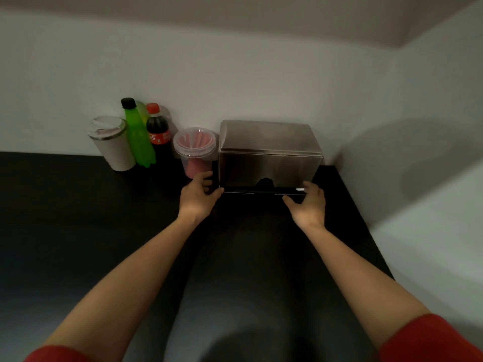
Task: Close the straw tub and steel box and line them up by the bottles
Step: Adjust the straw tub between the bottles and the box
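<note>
Head view: left hand (198, 198), right hand (309, 205) spread, touching steel box (269, 155) corners.

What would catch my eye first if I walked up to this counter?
Probably the shiny steel box at the back right of the black counter, with the left hand and right hand at its lower front corners. Next, the bright green bottle and cola bottle by the wall, between a white cup and a clear straw tub.
</note>
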{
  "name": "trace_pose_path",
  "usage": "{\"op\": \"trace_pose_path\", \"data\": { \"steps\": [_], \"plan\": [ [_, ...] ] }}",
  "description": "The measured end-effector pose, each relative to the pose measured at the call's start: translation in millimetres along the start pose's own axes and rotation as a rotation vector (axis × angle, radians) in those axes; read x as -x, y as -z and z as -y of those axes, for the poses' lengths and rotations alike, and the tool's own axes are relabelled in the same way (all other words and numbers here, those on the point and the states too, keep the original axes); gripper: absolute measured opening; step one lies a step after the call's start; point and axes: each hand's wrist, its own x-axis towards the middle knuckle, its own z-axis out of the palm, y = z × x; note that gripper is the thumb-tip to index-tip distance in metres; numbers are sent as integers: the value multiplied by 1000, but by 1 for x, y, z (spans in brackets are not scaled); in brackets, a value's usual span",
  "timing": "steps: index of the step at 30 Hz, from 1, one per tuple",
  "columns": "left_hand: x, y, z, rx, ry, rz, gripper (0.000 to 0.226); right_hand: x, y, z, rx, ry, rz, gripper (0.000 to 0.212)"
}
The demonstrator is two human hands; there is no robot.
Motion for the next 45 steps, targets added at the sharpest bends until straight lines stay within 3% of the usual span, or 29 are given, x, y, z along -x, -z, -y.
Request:
{"op": "trace_pose_path", "data": {
  "steps": [11,20,28,36,45],
  "plan": [
    [15,44,13,7,-1,-119,55,40,-28,53,-140,238,288,37],
    [-47,73,27,71,76,-36,62,44,-90,113,-243,168,535,45],
    [-96,68,32,113,68,77,64,42,-135,139,-396,187,465,70],
    [-117,66,42,243,145,107,62,30,-154,165,-451,290,339,70],
    [-125,66,39,179,61,81,52,23,-156,169,-462,262,343,67]
  ]
}}
